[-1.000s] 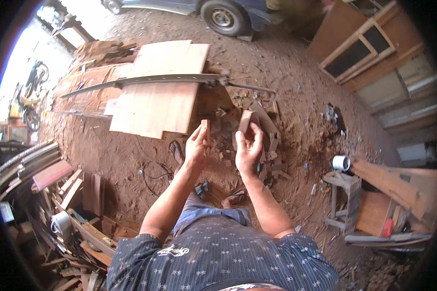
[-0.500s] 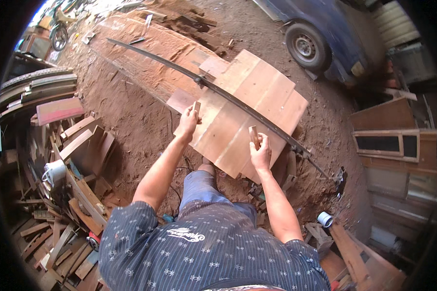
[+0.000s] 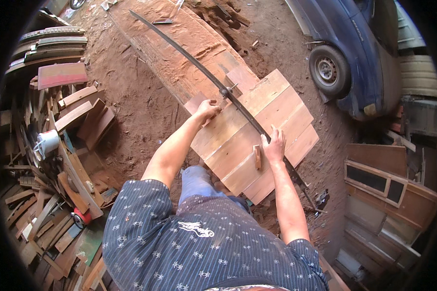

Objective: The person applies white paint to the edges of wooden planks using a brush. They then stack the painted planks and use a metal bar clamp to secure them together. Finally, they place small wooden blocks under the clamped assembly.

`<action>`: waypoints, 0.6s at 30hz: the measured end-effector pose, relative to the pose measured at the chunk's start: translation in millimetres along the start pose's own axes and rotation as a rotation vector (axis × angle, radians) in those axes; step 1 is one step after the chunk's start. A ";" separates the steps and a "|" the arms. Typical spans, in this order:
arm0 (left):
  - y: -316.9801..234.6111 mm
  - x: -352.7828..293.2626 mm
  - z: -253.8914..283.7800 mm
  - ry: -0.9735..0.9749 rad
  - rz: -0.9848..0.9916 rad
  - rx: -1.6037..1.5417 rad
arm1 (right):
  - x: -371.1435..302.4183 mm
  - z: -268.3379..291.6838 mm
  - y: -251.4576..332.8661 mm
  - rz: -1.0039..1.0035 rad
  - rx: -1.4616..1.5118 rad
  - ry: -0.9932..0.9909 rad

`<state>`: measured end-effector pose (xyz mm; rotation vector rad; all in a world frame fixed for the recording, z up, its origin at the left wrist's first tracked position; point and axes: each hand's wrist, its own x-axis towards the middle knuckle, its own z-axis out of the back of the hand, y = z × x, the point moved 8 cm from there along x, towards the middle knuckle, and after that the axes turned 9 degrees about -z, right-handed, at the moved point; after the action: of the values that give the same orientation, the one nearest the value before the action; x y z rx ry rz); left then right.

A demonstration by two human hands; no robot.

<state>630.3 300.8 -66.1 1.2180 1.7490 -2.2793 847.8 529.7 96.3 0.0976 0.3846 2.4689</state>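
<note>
A dark blue car (image 3: 364,58) stands at the upper right on red dirt ground (image 3: 136,111), the biggest thing in view. Along the left edge lies a heap of scrap boards (image 3: 58,160) with a white bucket (image 3: 47,141) among them, and at the right lean framed wooden door panels (image 3: 388,184).

In the middle, a panel of pale planks (image 3: 257,131) lies flat on a longer reddish board (image 3: 179,53), low over the ground. A long dark metal bar clamp (image 3: 213,80) runs slantwise across the panel from the upper left to the lower right, its sliding head (image 3: 224,92) sitting near the panel's upper edge.

The left hand (image 3: 208,109) rests at the panel's upper left edge, fingers curled over the edge of the wood just beside the clamp head; whether it grips the plank or only steadies it cannot be told. The right hand (image 3: 275,145) lies flat and open on the planks, its fingers touching the bar, holding nothing. A small wooden block (image 3: 257,157) lies on the panel just beside that hand.

As a judgement, the planks are already laid edge to edge and the clamp is set across them; lining up and tightening appear to be what is left.
</note>
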 end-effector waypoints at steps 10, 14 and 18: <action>1.2 -5.6 -3.1 0.037 -0.179 0.066 | 30.4 -54.8 -7.8 0.123 0.153 0.203; -0.6 3.7 -9.9 -0.087 -0.228 0.090 | 41.6 -51.3 20.6 0.264 0.300 0.099; 3.5 21.5 -24.1 -0.071 -0.157 -0.004 | 45.6 -51.7 23.5 0.210 0.305 0.089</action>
<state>630.5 328.5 -83.1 1.0185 1.8854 -2.3686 789.3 526.4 52.9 0.1614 0.8264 2.6072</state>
